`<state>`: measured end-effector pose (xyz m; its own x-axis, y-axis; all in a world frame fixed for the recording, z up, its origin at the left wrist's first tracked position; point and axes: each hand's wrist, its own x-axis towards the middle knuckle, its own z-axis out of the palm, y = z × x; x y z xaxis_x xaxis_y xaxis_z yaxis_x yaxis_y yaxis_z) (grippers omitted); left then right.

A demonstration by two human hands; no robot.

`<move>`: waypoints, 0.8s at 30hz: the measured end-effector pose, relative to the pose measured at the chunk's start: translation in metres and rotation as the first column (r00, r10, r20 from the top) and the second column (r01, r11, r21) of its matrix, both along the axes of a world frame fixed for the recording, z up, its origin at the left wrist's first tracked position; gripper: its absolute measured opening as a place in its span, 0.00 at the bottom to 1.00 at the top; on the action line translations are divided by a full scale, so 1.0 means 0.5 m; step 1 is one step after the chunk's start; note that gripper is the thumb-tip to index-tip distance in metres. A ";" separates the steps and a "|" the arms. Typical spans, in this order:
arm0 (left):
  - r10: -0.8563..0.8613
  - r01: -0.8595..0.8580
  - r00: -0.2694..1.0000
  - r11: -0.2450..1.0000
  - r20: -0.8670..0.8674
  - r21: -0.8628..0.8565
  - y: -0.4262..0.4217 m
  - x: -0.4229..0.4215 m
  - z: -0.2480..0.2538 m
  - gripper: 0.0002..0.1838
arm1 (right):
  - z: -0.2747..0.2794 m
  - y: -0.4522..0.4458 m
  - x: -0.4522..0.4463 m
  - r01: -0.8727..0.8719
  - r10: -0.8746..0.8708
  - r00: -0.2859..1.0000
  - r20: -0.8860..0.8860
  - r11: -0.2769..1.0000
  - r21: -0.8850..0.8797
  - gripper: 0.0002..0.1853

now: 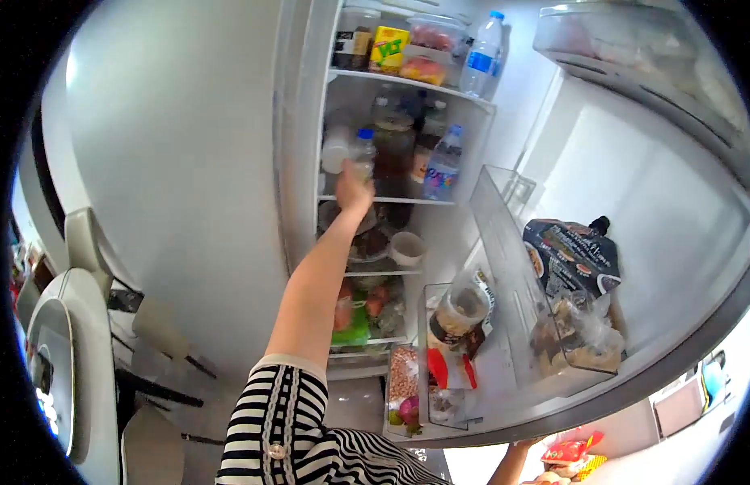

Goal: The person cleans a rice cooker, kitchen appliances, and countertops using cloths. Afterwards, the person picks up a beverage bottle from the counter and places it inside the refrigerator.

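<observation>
My left hand (354,192) reaches into an open fridge, on the middle shelf (407,200). Its fingers are closed round the lower part of a small clear bottle with a blue cap (364,149). Just left of that bottle is a white cup-like container (335,152). Further right on the same shelf stand dark jars and a clear bottle with a purple label (443,166). My right hand (527,444) is at the lower edge of the fridge door (504,435), its fingers mostly hidden there.
A yellow box (388,48), plastic tubs and a water bottle (481,56) stand on the upper shelf. Lower down are a white bowl (407,249) and bagged food. The door racks hold a jar (458,314) and packages (573,255). Chairs (88,242) stand at the left.
</observation>
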<state>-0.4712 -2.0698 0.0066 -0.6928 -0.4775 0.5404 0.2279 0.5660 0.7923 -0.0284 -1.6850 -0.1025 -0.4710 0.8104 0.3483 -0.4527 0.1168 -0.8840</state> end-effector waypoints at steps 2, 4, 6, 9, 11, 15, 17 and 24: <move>0.070 -0.065 0.992 0.997 0.102 -0.048 0.008 -0.004 0.026 0.37 | -0.004 0.005 0.001 0.014 -0.014 1.000 0.002 1.000 -0.018 0.31; 0.085 -0.079 0.987 0.996 0.137 -0.051 0.013 -0.014 0.036 0.39 | -0.007 0.007 0.004 0.035 -0.035 0.999 0.007 0.999 -0.030 0.30; 0.076 -0.072 0.992 0.997 0.098 -0.036 0.013 -0.004 0.034 0.40 | -0.008 0.009 0.006 0.049 -0.049 0.999 0.015 0.998 -0.024 0.28; 0.099 -0.116 0.957 0.992 -0.272 -0.044 0.045 0.051 0.003 0.44 | -0.021 -0.004 0.013 0.059 -0.059 0.998 -0.025 0.998 -0.003 0.26; 0.063 -0.066 0.895 0.998 -0.441 0.009 0.073 0.161 -0.011 0.43 | -0.033 -0.043 0.024 0.092 -0.089 0.996 -0.026 0.987 0.131 0.24; -0.267 0.330 0.821 0.943 -0.505 0.036 0.074 0.512 -0.121 0.29 | 0.021 -0.216 0.023 -0.036 0.035 0.999 0.010 0.901 0.432 0.22; -0.385 0.487 0.832 0.852 -0.399 0.195 0.062 0.616 -0.213 0.27 | 0.001 -0.273 0.014 -0.098 0.162 0.985 -0.059 0.810 0.578 0.24; -0.787 0.641 0.577 0.268 -0.221 0.719 -0.110 0.781 -0.558 0.33 | 0.056 -0.398 -0.049 -0.401 0.423 0.871 0.249 0.322 0.857 0.44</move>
